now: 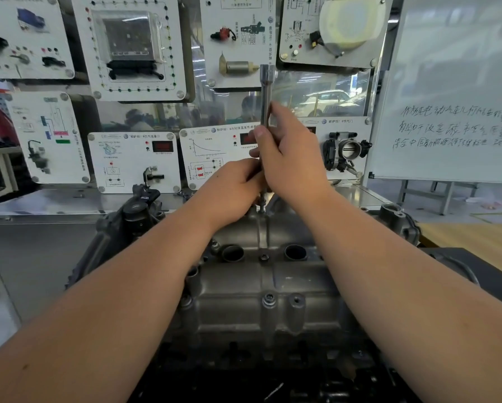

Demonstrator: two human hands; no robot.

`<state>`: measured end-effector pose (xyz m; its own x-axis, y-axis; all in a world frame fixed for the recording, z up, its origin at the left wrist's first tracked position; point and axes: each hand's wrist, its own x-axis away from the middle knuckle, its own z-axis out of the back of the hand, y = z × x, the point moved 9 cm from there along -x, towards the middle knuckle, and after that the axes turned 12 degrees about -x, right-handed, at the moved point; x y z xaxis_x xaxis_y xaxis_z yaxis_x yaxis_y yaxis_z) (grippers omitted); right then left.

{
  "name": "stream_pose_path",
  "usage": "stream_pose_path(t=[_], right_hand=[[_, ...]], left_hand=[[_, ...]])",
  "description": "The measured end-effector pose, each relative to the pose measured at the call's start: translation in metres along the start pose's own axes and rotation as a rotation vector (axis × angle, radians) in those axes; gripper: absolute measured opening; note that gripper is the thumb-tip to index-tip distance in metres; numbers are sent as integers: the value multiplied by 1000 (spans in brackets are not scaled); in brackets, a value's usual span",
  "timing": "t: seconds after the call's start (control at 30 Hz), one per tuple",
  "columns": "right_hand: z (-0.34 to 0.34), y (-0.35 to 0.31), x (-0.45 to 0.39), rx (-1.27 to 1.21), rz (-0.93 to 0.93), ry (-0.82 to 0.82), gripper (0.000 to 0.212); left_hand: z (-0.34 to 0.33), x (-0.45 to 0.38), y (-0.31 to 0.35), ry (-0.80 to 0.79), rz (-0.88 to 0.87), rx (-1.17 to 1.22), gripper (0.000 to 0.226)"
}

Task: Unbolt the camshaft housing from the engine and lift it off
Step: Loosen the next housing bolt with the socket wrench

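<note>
The grey cast camshaft housing [244, 289] lies on top of the engine in front of me. A long chrome extension bar [266, 91] stands upright over a bolt [262, 205] at the housing's far edge. My right hand [290, 158] grips the bar's middle, thumb on its near side. My left hand [235, 184] pinches the bar's lower end just above the bolt. Two more bolts sit in the housing, one [263, 258] at mid-length and one [269, 298] nearer me.
Two open round wells [232, 253] [295, 252] flank the middle bolt. A black component [140, 210] sits on the engine's far left. Training display panels [133, 161] stand behind the engine, a whiteboard [453, 91] at the right, a wooden table [476, 242] beside it.
</note>
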<state>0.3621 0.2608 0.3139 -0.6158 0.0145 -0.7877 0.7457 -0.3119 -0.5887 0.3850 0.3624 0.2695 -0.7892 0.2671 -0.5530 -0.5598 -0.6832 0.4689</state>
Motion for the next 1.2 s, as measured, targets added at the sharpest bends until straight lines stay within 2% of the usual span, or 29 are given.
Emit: stream_pose_path(t=[0.07,0.13,0.3,0.4,0.47,0.57,0.67,0.77,0.9,1.0,1.07,1.2], right_hand=[[0,1,1,-16,-13,3,50],[1,-1,2,-7,8,18,52],[2,-3,0,18,49,27,20],[1,-1,-1,-42,39,-5,15],[0,-1,-1,-74,36,-21,22],[-4,-1,1,-71,27,-29,45],[-6,-4,3,-9,68,-33,48],[-3,-6,2,13,80,-16,51],[-1,-8,1,73,86,10,34],[-1,-1,-2,78,43,-5,16],[0,1,-3,61,22,-12,13],[0,-1,0,22,5,-7,42]], left_hand=[[1,-1,-1,-1,0,-9,18],[1,-2,-3,-12,15,-5,21],[-1,-1,-2,-12,9,-11,23],[-2,3,4,-27,0,-8,26],[-1,2,2,-31,16,-32,24],[2,-2,-3,-21,53,-53,18],[4,-3,-5,8,70,-64,10],[6,-1,-2,26,55,-73,13],[4,-1,-1,12,28,-83,10],[0,-1,1,-9,12,-52,19],[-1,0,3,-24,7,-38,22],[0,0,2,-23,1,-68,13]])
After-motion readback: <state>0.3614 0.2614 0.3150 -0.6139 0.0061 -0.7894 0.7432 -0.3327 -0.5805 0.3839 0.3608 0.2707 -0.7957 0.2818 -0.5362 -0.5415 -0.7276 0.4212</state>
